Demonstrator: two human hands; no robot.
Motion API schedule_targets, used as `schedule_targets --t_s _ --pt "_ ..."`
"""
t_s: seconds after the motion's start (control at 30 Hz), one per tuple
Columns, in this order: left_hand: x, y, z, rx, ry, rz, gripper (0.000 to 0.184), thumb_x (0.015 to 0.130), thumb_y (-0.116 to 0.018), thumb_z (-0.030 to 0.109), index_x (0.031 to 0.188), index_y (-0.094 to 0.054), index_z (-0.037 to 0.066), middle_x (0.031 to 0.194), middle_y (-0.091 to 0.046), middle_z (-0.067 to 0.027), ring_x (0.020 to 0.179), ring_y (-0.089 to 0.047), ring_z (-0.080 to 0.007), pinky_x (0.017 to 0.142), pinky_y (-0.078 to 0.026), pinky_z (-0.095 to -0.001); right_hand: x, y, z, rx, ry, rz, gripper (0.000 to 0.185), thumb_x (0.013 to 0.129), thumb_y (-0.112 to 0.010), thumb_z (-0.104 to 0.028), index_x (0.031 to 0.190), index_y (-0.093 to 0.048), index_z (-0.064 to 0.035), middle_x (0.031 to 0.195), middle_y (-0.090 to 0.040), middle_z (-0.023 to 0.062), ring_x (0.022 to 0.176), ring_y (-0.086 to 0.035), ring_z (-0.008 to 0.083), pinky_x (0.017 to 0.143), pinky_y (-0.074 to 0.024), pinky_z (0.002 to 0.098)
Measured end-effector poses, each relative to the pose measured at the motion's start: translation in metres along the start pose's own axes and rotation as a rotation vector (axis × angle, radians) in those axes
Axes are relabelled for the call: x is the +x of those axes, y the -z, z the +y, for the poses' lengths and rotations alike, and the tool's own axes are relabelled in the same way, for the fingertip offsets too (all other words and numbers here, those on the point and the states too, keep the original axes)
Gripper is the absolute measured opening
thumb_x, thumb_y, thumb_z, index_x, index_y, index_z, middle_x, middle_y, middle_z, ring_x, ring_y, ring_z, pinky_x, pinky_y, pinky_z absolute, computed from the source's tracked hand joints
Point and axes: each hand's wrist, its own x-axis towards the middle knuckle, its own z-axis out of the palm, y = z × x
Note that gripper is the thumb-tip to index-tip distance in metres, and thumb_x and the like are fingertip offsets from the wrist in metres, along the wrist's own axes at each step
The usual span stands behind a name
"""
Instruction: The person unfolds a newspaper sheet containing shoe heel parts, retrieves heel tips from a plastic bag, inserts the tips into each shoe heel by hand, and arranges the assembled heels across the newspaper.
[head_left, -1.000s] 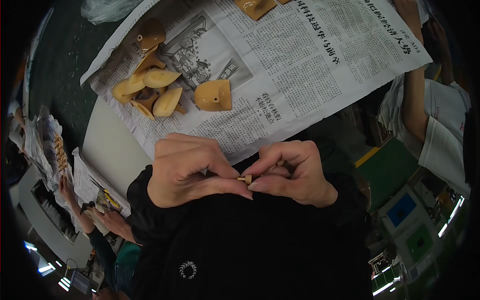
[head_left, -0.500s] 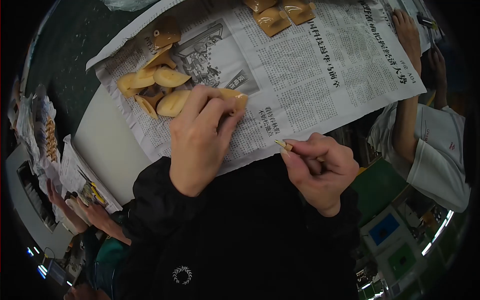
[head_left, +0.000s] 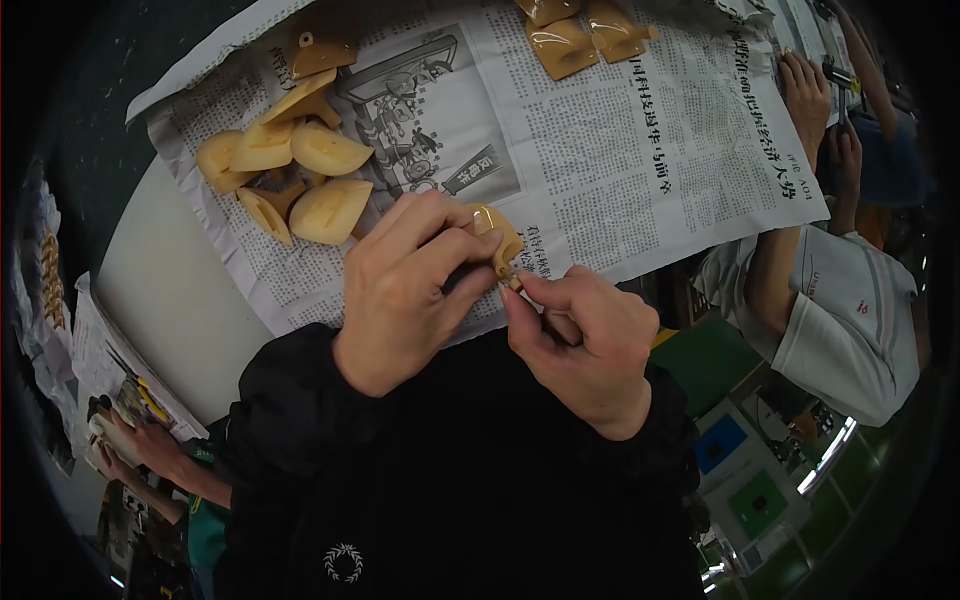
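Between the fingertips of my left hand [head_left: 405,285] is a glossy tan curved piece [head_left: 494,232], its far edge showing past the fingers. My right hand [head_left: 590,345] pinches a small tan piece with a metallic tip [head_left: 515,282], held against the near end of the curved piece. Whether the tip has gone into it I cannot tell. Left of my hands, on the newspaper [head_left: 590,200], lies a cluster of similar curved pieces [head_left: 330,212], several with pale flat faces up. One glossy brown piece [head_left: 322,50] with a small round hole lies above them.
More glossy tan pieces [head_left: 562,45] lie at the newspaper's far edge. A pale rounded table edge [head_left: 185,275] shows at left. Co-workers' hands are at left [head_left: 160,450] and upper right [head_left: 805,95]. A light grey sleeve [head_left: 850,330] is at right.
My right hand has moved left and up, bringing the small metal-tipped piece against the curved piece in my left hand. The view has shifted slightly.
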Motion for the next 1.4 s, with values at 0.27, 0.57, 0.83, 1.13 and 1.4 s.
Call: schedule_targets --t_s 0.27,0.57,0.83,1.13,1.4 --pt "-0.002 0.0 -0.004 0.017 -0.041 0.002 0.028 0.062 -0.079 0.0 0.087 -0.068 0.005 0.085 -0.059 -0.0035 0.076 -0.059 -0.0221 0.058 -0.048 -0.0321 0.01 -0.006 -0.006 -0.09 0.016 -0.008 0.023 0.072 -0.081 0.001 0.081 -0.061 -0.0023 0.054 -0.045 0.0002 0.04 -0.041 0.0069 0.038 -0.0314 0.024" --pt "0.0 0.001 -0.004 -0.01 -0.025 -0.008 0.029 0.062 -0.079 0.0 0.089 -0.068 0.005 0.085 -0.059 -0.0035 0.075 -0.059 -0.0219 0.058 -0.048 -0.0317 0.009 0.001 -0.007 -0.086 -0.018 -0.087 0.022 0.075 -0.078 0.005 0.084 -0.058 0.001 0.062 -0.052 0.0039 0.045 -0.051 0.0123 0.039 -0.0382 0.0254" --pt "0.0 -0.002 -0.004 -0.026 -0.031 0.025 0.025 0.064 -0.078 -0.001 0.085 -0.067 0.005 0.081 -0.06 -0.0029 0.071 -0.057 -0.0211 0.057 -0.047 -0.0305 0.009 -0.005 -0.006 -0.065 -0.038 -0.047 0.023 0.076 -0.076 0.006 0.079 -0.054 -0.0004 0.061 -0.052 0.005 0.045 -0.052 0.0151 0.038 -0.0398 0.0268" --pt "0.0 -0.001 -0.004 -0.007 -0.017 0.003 0.025 0.063 -0.078 -0.001 0.084 -0.067 0.005 0.083 -0.061 -0.0021 0.071 -0.058 -0.021 0.057 -0.047 -0.0301 0.012 -0.007 -0.005 -0.042 -0.044 -0.063 0.028 0.075 -0.078 0.002 0.072 -0.051 -0.0042 0.05 -0.043 0.0007 0.039 -0.043 0.0074 0.039 -0.0332 0.0222" --pt "-0.001 -0.003 -0.004 0.02 -0.047 0.015 0.023 0.064 -0.079 -0.001 0.083 -0.067 0.004 0.083 -0.061 -0.0031 0.074 -0.06 -0.0222 0.058 -0.048 -0.0315 0.006 -0.01 -0.012 -0.023 -0.15 0.009 0.027 0.08 -0.074 0.002 0.074 -0.048 -0.001 0.06 -0.051 0.0071 0.043 -0.053 0.0178 0.039 -0.0413 0.0285"
